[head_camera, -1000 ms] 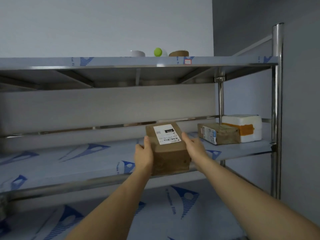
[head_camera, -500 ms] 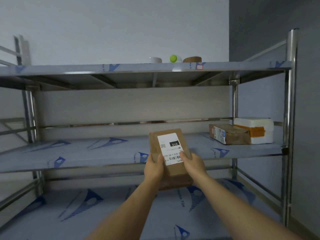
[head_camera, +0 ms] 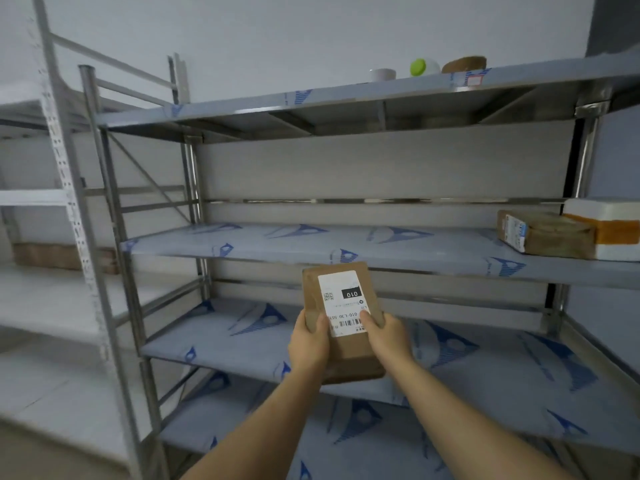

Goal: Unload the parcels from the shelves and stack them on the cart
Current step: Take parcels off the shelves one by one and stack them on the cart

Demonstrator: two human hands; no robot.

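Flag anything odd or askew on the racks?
Nothing damaged or spilled. The brown parcel on the middle shelf sits skewed against the white foam box. Both hands hold the labelled parcel squarely.

Both arms stretched forward, left hand [head_camera: 308, 344] and right hand [head_camera: 389, 339] gripping opposite sides, thumbs on top

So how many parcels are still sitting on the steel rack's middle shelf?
2: a brown cardboard parcel at the shelf's right end and a white foam box touching it, cut off by the frame edge. More may lie beyond it.
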